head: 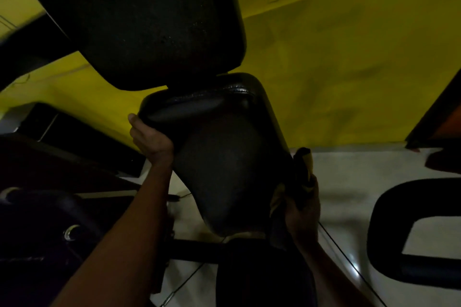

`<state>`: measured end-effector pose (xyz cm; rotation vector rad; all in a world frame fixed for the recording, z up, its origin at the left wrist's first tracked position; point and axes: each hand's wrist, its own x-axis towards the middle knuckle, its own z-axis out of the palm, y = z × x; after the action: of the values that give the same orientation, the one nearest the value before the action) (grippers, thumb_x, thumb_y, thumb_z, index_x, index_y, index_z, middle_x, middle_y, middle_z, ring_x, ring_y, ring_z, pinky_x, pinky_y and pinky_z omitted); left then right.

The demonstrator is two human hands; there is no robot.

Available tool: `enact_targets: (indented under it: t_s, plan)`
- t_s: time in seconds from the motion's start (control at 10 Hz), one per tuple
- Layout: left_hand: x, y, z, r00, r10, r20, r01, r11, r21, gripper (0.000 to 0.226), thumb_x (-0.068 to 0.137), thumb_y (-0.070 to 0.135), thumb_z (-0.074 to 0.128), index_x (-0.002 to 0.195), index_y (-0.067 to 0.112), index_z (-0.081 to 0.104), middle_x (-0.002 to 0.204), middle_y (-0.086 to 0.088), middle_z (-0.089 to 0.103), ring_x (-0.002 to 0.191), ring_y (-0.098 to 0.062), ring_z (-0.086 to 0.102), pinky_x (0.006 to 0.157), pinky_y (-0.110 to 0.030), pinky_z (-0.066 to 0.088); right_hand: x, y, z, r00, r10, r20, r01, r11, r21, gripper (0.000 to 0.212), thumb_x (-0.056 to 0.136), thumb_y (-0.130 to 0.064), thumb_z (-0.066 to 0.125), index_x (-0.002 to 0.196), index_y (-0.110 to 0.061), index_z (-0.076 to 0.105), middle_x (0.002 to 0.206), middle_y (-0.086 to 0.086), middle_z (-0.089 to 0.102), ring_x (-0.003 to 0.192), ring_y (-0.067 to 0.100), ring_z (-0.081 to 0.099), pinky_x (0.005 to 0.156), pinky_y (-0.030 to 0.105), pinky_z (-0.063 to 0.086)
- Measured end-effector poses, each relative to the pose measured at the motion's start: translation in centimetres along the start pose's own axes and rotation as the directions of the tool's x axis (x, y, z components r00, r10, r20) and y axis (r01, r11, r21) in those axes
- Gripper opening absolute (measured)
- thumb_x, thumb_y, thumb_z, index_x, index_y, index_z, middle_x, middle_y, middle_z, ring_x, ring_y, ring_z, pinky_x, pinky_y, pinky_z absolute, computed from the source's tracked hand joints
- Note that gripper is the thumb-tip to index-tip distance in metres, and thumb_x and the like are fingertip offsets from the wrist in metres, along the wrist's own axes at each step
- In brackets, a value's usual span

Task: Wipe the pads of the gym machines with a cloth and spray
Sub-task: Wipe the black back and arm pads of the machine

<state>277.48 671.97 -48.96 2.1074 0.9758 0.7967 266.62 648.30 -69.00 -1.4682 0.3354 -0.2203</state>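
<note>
A black seat pad (224,162) of a gym machine fills the middle of the view, tilted toward me. Above it stands a large black back pad (139,20). My left hand (149,141) grips the seat pad's upper left edge. At the pad's right edge my right hand (303,209) is closed around a bunched yellow and dark cloth (303,169), which touches that edge. No spray bottle is visible.
A yellow wall (349,57) rises behind the machine. Pale floor tiles (349,182) lie to the right, with a black curved frame (389,232) on them. Dark machine parts (50,219) crowd the left. A black bar (194,249) runs under the seat.
</note>
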Motion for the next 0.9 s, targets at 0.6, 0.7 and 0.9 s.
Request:
enact_targets:
  t_s: [0.6,0.7,0.9]
  plan:
    - [-6.8,3.7,0.6,0.467,0.876,0.121,-0.884,0.467,0.027,0.041,0.104,0.017,0.04,0.142,0.005,0.048,0.143,-0.015,0.045,0.139,-0.029,0.039,0.111,-0.053,0.033,3.1,-16.6,5.0,0.896,-0.444,0.0,0.443,0.894,-0.067,0.07,0.077,-0.033,0.064,0.146,-0.027,0.051,0.129,0.011,0.058,0.11,0.034,0.061,0.089,0.053,0.05]
    - [-7.7,3.9,0.7,0.44,0.886,0.145,-0.898,0.435,0.062,0.044,0.105,0.023,0.039,0.145,0.007,0.045,0.147,-0.017,0.043,0.141,-0.03,0.035,0.117,-0.05,0.028,3.9,-16.9,4.7,0.857,-0.511,0.074,0.516,0.848,-0.12,0.071,0.081,-0.036,0.063,0.15,-0.024,0.047,0.135,0.013,0.055,0.11,0.039,0.059,0.086,0.05,0.05]
    - [-9.2,4.5,1.9,0.101,0.929,0.355,-0.994,0.078,0.078,0.05,0.102,0.039,0.053,0.146,0.016,0.045,0.155,-0.011,0.034,0.147,-0.032,0.026,0.119,-0.047,0.02,2.2,-9.2,2.0,0.919,-0.384,0.086,0.392,0.913,-0.115,0.068,0.086,-0.046,0.066,0.148,-0.034,0.04,0.133,0.003,0.055,0.12,0.036,0.059,0.095,0.053,0.051]
